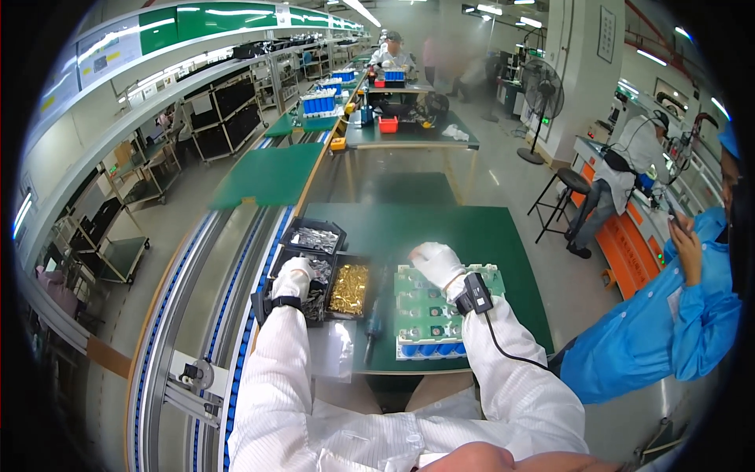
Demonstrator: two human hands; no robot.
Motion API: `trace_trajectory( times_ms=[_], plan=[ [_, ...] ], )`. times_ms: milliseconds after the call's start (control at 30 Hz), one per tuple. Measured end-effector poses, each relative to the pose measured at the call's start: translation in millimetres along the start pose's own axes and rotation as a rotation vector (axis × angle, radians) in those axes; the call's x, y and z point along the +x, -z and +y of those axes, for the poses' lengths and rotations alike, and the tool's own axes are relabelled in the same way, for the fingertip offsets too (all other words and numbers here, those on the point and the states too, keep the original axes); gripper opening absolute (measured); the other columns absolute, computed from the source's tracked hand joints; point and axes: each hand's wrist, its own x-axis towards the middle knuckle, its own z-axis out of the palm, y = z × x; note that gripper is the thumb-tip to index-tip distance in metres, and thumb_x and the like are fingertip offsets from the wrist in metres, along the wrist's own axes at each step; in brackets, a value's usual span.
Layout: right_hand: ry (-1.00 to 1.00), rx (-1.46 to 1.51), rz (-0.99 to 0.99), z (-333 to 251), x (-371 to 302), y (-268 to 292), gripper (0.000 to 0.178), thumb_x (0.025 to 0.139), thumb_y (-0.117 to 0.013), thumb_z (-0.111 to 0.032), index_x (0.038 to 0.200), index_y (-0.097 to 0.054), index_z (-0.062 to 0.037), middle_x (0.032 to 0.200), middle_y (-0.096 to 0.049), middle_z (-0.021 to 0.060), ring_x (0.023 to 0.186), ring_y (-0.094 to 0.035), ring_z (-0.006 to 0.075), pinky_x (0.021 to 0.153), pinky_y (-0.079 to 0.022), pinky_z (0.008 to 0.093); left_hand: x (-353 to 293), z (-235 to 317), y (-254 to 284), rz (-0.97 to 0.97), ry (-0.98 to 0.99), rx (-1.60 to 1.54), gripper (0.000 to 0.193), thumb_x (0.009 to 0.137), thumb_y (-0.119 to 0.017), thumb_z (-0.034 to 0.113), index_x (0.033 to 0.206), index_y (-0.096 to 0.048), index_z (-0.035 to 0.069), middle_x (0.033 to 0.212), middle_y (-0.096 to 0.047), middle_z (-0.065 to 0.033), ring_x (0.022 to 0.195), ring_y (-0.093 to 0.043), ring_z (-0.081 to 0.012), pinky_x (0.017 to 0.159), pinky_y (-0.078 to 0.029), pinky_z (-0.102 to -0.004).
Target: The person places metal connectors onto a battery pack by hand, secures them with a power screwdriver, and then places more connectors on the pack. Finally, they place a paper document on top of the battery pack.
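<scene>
My left hand (293,278), in a white glove, reaches into the black parts bin (318,312) beside small silver metal pieces (320,269); its fingertips are hidden. Next to it lie small brass-coloured pieces (348,289) in another compartment. Over the far edge of a battery pack (417,315) hovers my right hand (437,264), also gloved, with its fingers curled together; whatever they hold, if anything, is too small to make out. The pack has a light green plate on top and blue cells (429,349) below. A dark pen-shaped screwdriver (373,330) lies between bin and pack.
A green mat (487,236) covers the bench. At its left runs a conveyor (204,307) with a green board (271,175) across it. A clear plastic bag (333,350) lies near the front edge. On the right stands a person in blue (653,307); a stool (572,182) is beyond.
</scene>
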Motion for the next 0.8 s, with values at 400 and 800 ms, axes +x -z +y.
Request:
trace_trajectory(
  times_ms=[400, 800],
  plan=[
    [0.005, 0.018, -0.051, -1, 8, 2, 0.018, 0.082, -0.056, -0.025, 0.083, -0.067, -0.0114, 0.087, -0.066, 0.0087, 0.084, -0.062, 0.0285, 0.077, -0.05, 0.0383, 0, -4, -18, 0.318, 0.093, -0.221, 0.02, 0.085, -0.057, 0.025, 0.099, -0.066, 0.015, 0.098, -0.065, -0.0152, 0.095, -0.062, -0.033, 0.081, -0.049, -0.0405],
    [-0.014, 0.184, 0.043, -15, 4, -3, 0.013, 0.079, -0.063, -0.019, 0.085, -0.069, -0.0096, 0.085, -0.067, 0.0096, 0.08, -0.064, 0.027, 0.074, -0.051, 0.0342, -70, 99, 5, 0.009, -0.108, -1.532, 0.022, 0.093, -0.056, 0.02, 0.104, -0.059, 0.002, 0.083, -0.065, -0.0048, 0.06, -0.059, -0.0095, 0.047, -0.043, -0.019]
  ],
)
